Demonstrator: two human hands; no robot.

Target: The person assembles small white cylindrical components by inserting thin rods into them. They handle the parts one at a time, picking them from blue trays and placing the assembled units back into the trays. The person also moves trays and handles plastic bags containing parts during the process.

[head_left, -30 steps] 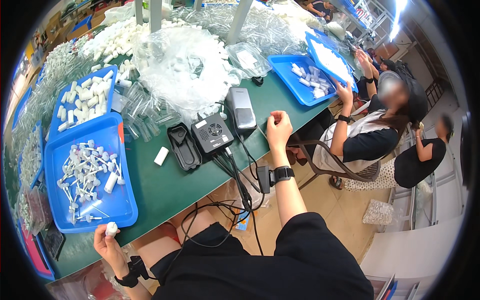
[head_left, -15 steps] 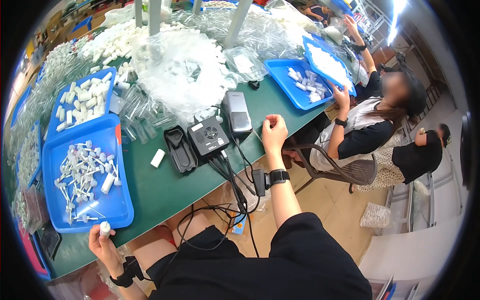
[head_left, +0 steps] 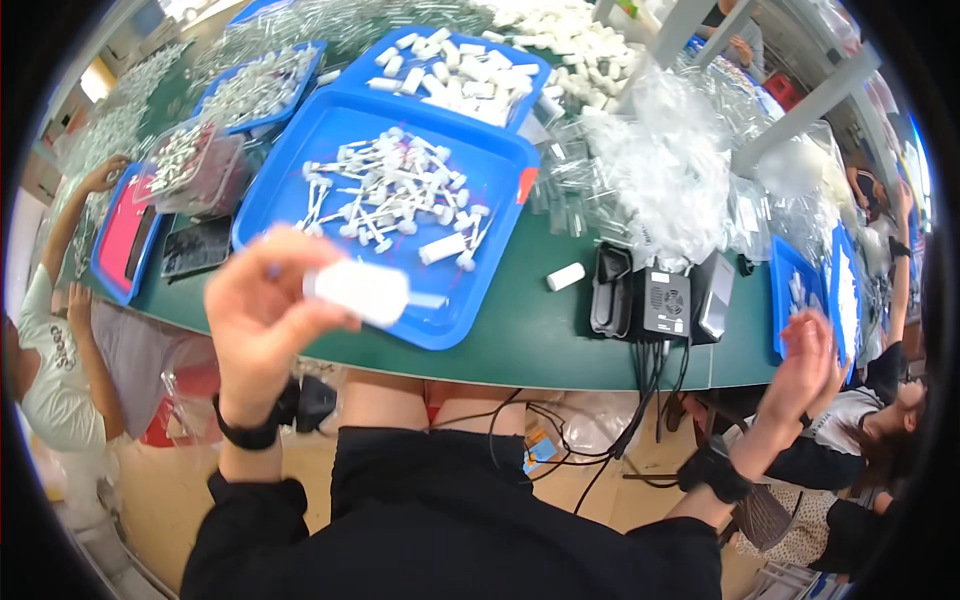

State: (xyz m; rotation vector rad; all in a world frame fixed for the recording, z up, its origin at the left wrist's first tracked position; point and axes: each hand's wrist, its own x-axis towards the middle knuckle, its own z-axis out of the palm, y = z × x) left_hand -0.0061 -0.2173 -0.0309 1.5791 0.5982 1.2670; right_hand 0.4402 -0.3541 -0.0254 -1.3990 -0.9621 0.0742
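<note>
Head view: left hand (head_left: 258, 315) pinching a white cylinder (head_left: 362, 290) above the tray (head_left: 320, 130)

Grip: thumb and fingers close on the cylinder's left end; the body points right, free. Pale piece (head_left: 430, 300) just past the free end; cannot tell whether attached. The cylinder is raised and appears over the tray's near edge; height unclear, blurred.

Right hand (head_left: 800, 360): near the desk's right end, beside a small tray (head_left: 783, 262). Blurred; cannot tell whether the fingers close on anything.

Outward: sticks (head_left: 400, 190) with white heads lie tangled mid-tray; second cylinder (head_left: 442, 248) toward its right edge. Rear tray (head_left: 352, 75), holding more cylinders, adjoins the far edge. Phone (head_left: 195, 247) by the tray's left corner. On the desk (head_left: 520, 345), right of the tray: third cylinder (head_left: 566, 277) on its side, then case (head_left: 608, 290) and box (head_left: 667, 302); cables (head_left: 650, 385) hang over the near edge.

Risks (judged): one-ended pinch could let the cylinder tip or slip, landing among the sticks or over the near edge. A bump could roll the third cylinder. A forearm catching the cables could drag the box edgeward.
</note>
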